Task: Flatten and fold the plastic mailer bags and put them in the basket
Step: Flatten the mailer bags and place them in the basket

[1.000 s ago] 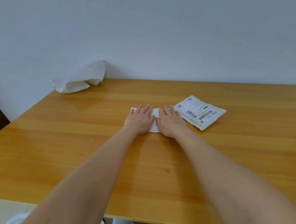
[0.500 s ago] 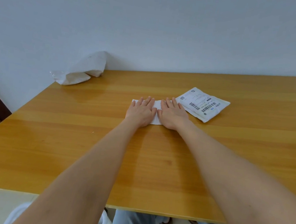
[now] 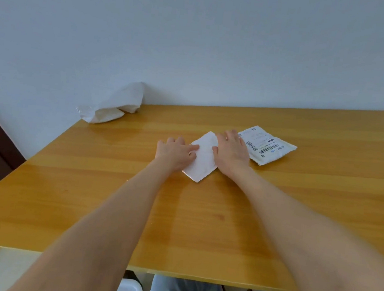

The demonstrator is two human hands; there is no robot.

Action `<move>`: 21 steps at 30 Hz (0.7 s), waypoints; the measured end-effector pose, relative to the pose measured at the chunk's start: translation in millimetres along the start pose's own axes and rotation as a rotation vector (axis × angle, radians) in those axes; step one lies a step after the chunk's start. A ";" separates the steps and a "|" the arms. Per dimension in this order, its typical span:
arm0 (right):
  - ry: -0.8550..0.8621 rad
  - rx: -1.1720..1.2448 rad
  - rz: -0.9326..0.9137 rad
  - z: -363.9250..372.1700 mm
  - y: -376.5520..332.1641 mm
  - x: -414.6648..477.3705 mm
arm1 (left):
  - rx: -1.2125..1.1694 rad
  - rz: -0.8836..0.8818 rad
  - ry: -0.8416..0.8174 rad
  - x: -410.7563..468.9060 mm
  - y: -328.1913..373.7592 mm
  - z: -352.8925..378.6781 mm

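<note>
Fingers [image 3: 193, 148] of my left hand [image 3: 173, 153] and right hand [image 3: 231, 153] lie straight, grasping nothing, pressing the folded white mailer bag [image 3: 204, 162] on the tabletop [image 3: 179, 215], a labelled mailer [image 3: 269, 146] at its 2 o'clock; I judge it light, limp and slippery, best pinched at a creased edge.

Left hand [image 3: 173, 153] and right hand [image 3: 233, 152] on folded white mailer [image 3: 204, 163], wooden table [image 3: 179, 215], labelled mailer [image 3: 269, 148] beside, crumpled bag [image 3: 116, 110] far left
</note>
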State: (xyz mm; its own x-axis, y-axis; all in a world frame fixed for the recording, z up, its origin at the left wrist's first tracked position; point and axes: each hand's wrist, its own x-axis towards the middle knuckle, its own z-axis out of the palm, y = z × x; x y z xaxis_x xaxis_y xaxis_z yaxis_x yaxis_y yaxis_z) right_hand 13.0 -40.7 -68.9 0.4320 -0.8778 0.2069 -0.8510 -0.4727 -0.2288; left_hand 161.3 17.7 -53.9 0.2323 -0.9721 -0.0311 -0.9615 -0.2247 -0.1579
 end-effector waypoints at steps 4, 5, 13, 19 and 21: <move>-0.027 0.044 0.037 -12.6 4.1 -3.3 | 0.048 0.004 0.047 -11.4 10.7 -5.3; -0.058 0.046 0.034 -13.1 4.5 -3.8 | 0.037 0.003 0.070 -13.9 15.0 -4.8; -0.210 -0.027 -0.055 -3.0 -5.4 10.7 | -0.356 -0.173 0.058 6.6 29.9 3.6; -0.249 -0.065 -0.066 2.4 -8.8 30.6 | -0.273 -0.010 -0.126 26.1 25.0 16.8; -0.266 -0.089 -0.082 6.5 -5.4 33.8 | -0.258 0.032 -0.138 30.3 18.5 15.7</move>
State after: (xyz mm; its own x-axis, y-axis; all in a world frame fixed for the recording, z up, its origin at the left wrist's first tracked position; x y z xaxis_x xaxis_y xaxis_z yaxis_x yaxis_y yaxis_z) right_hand 34.2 -68.4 -66.9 0.5533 -0.8321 -0.0386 -0.8280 -0.5443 -0.1350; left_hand 152.9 -14.8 -73.3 0.2021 -0.9647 -0.1688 -0.9701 -0.2209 0.1010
